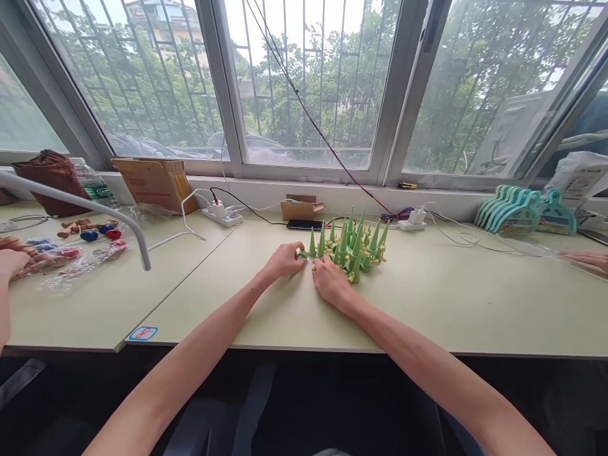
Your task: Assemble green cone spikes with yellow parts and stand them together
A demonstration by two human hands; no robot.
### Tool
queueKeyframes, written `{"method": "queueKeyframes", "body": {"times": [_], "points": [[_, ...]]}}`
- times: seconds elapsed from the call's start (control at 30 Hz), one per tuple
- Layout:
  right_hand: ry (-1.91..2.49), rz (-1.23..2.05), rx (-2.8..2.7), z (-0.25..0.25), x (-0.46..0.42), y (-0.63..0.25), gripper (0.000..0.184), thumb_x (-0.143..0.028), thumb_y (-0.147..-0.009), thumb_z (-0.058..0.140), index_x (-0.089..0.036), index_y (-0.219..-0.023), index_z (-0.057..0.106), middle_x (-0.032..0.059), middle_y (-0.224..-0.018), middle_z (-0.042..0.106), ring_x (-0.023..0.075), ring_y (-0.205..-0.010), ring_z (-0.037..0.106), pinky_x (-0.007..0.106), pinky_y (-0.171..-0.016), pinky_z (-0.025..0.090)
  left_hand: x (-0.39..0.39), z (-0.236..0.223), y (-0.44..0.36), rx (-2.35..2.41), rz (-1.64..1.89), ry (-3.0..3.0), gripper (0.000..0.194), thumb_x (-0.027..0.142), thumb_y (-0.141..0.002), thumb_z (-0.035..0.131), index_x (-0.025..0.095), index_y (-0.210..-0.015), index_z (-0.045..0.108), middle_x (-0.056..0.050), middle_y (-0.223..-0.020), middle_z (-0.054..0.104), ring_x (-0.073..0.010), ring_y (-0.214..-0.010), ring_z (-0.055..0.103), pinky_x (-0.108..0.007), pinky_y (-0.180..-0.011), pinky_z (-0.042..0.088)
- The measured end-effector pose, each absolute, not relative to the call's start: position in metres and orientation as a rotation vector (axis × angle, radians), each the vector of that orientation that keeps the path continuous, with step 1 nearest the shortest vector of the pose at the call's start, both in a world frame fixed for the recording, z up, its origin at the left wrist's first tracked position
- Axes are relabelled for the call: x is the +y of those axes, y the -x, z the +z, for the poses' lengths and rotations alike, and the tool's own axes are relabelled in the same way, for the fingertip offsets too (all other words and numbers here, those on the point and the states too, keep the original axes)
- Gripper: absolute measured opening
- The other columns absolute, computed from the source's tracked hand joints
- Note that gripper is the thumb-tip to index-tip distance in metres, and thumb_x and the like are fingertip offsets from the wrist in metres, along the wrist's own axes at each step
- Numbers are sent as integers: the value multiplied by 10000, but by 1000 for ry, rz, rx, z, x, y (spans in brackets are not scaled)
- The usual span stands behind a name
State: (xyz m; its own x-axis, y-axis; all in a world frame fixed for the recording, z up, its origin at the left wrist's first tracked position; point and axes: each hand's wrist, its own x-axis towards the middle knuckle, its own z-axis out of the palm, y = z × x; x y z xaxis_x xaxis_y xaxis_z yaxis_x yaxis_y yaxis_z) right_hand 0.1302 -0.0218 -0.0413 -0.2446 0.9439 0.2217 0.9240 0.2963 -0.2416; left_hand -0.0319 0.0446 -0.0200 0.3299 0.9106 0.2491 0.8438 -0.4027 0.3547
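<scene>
A cluster of several green cone-shaped plastic spikes with yellow fittings [354, 248] stands upright on the pale green table [427, 310], past the middle. My left hand [284, 259] is closed at the cluster's left edge, its fingertips on a green spike [312, 244]. My right hand [331, 281] lies curled against the near side of the cluster, its fingers pinched on a small yellow piece [314, 268] that is too small to name.
A phone [304, 225], a small cardboard box [299, 208], power strips [222, 214] and cables lie behind the cluster. Teal hangers [517, 209] sit far right. Another person's hands show at the far left [12, 261] and far right [585, 258]. Beads and bags lie left.
</scene>
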Motion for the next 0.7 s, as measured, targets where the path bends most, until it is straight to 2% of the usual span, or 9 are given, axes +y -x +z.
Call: {"method": "queueKeyframes", "body": {"times": [0.17, 0.27, 0.43, 0.53, 0.7], "points": [[1717, 105, -2290, -38, -21, -132, 196, -230, -995, 365, -174, -1055, 543, 110, -1052, 533, 206, -767, 627, 289, -579, 370, 40, -16, 32, 1544, 617, -2347, 300, 284, -711, 601, 176, -980, 680, -32, -765, 693, -184, -723, 601, -256, -638, 430], [1705, 116, -2301, -38, -20, -133, 174, -248, -994, 383, -182, -1066, 527, 107, -1060, 532, 206, -783, 627, 287, -593, 378, 40, -14, 32, 1487, 595, -2181, 293, 310, -703, 636, 168, -956, 675, -19, -712, 672, -141, -608, 558, -237, -577, 418], [1684, 102, -2318, -41, -18, -133, 162, -229, -984, 396, -186, -1092, 509, 103, -1058, 538, 210, -794, 629, 284, -608, 387, 34, -9, 31, 1358, 536, -1877, 347, 361, -724, 667, 168, -1009, 618, 17, -611, 599, -80, -439, 403, -211, -432, 294], [1677, 93, -2345, -42, -17, -133, 179, -193, -962, 421, -179, -1121, 503, 106, -1061, 535, 211, -794, 627, 288, -626, 397, 30, -7, 30, 1276, 527, -1804, 362, 395, -750, 663, 176, -1029, 588, 23, -596, 576, -72, -427, 375, -200, -413, 256], [1661, 113, -2359, -42, -17, -134, 227, -159, -935, 439, -179, -1153, 497, 108, -1050, 534, 212, -763, 614, 290, -613, 390, 28, -5, 31, 1206, 502, -1789, 375, 432, -774, 652, 180, -1040, 573, 14, -630, 591, -70, -442, 384, -201, -426, 291]]}}
